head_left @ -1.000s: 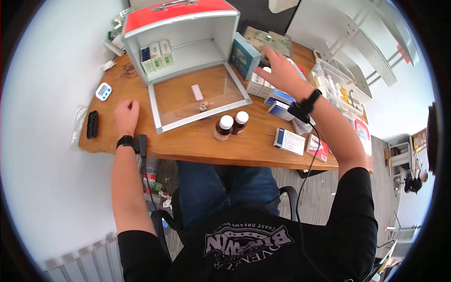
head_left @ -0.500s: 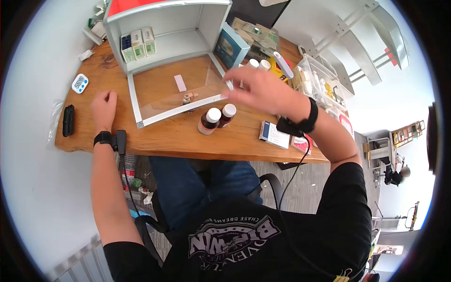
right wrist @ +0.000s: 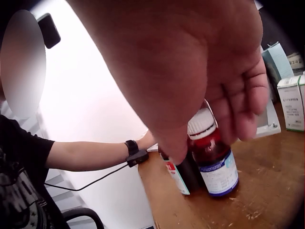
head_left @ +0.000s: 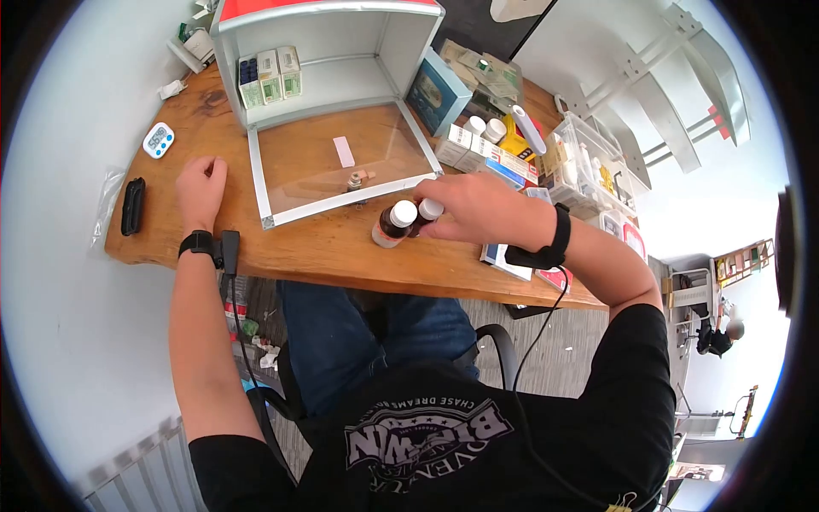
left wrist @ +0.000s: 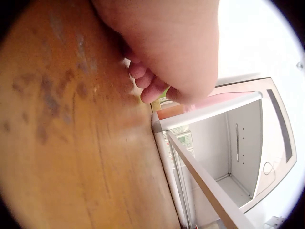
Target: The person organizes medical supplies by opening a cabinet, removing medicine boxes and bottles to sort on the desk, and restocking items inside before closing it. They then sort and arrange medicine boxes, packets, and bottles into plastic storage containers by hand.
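My right hand [head_left: 473,205] is curled around the white-capped neck of a brown medicine bottle [head_left: 429,209], thumb on one side and fingers on the other. In the right wrist view this pill bottle [right wrist: 219,174] stands upright on the table with a blue and white label. Close beside it is a second brown bottle [head_left: 391,229], also white-capped, partly hidden behind the thumb in the right wrist view. My left hand [head_left: 202,189] rests on the table, fingers loosely curled and holding nothing. Its fingers [left wrist: 152,88] show near the case in the left wrist view.
A red-topped case [head_left: 341,77] stands with its clear door [head_left: 299,162] lowered onto the table, several small boxes [head_left: 270,75] inside. Medicine boxes [head_left: 478,154], a blue box [head_left: 439,92] and a clear bin [head_left: 597,171] crowd the right. A timer [head_left: 159,140] and black case [head_left: 133,206] lie left.
My right hand has come from above the boxes on the right, leftward and down to the right-hand brown bottle. The left hand stays resting on the table; the head view has shifted.
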`<state>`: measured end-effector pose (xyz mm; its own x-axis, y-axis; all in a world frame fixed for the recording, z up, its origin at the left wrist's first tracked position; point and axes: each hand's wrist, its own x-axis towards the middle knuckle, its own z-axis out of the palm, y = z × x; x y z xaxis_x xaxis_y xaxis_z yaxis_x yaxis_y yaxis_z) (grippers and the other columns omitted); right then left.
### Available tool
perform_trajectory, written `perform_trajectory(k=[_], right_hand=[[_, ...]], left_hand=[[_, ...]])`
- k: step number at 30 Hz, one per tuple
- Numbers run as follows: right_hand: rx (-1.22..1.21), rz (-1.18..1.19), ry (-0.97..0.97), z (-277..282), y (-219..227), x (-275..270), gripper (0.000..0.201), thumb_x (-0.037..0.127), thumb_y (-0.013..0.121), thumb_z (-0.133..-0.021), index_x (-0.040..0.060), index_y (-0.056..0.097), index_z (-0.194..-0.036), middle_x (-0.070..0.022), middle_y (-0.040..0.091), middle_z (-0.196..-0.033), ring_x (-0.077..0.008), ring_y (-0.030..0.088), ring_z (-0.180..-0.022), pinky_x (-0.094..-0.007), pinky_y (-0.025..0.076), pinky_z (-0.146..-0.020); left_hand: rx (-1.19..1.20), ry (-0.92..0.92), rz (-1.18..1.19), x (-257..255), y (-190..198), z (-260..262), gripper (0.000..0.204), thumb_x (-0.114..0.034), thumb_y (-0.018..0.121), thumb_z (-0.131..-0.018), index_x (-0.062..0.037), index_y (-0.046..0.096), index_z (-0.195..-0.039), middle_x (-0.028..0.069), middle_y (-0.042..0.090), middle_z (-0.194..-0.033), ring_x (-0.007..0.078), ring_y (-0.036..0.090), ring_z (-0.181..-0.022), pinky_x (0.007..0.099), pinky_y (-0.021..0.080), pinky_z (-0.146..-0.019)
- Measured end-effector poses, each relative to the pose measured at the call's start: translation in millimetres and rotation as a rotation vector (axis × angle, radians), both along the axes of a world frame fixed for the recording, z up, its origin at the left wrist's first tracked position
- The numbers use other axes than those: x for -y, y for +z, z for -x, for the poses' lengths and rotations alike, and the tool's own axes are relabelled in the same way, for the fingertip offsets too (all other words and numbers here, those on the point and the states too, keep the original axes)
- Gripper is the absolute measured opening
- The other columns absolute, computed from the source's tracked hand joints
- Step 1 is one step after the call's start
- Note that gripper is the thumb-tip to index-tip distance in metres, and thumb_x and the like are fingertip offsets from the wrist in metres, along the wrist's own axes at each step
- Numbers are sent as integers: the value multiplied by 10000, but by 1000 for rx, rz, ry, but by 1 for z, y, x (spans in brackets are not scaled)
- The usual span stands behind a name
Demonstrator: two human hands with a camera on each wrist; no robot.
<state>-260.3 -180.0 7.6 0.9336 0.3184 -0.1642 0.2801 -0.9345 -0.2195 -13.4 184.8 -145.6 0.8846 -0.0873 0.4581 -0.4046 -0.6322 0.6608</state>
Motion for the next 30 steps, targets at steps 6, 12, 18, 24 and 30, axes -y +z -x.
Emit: perform_trajectory(k=[6,12,18,24,30], right_hand=[[80,28,-421,-22,45,59,512,506,639,-976,44,648,-1195,-212,737,-1012,-413,709,-1007,-498,551,-887],[259,338,-688,-21,4,183,407,326,671,-958,39,591,-1236,-236,741,-1052,-434,704,-1024,-509,549,-893],[311,171,-607,4,-6,189,367,196,753,-885,71,585,-1185,-202,730,-1042,-411,705,-1005,-508,549,-870],[140,242,-445,33,-16,184,279,208,773,-874,96,627,-1083,-154,726,-995,-390,698,-976,-480,553,-821],[173,148,-570,17,-8,184,347,210,730,-907,87,658,-1223,-186,724,-1052,-404,676,-1049,-483,555,-873]], left_hand=[[8,-16,7,-2,-8,-8,277,-226,686,-942,41,751,-978,167,707,-905,310,681,-807,390,533,-772],[12,-21,18,-1,-7,-8,278,-228,693,-938,41,750,-976,169,704,-899,308,679,-802,389,530,-767],[2,-33,14,-2,-5,-6,274,-217,687,-941,52,736,-953,168,705,-902,307,675,-799,385,526,-766],[1,-45,5,-1,-3,-4,270,-208,680,-945,58,727,-939,166,705,-908,306,675,-798,385,526,-763],[10,-8,-21,-1,-2,-2,268,-208,680,-944,53,741,-953,170,710,-918,316,682,-810,389,532,-769]])
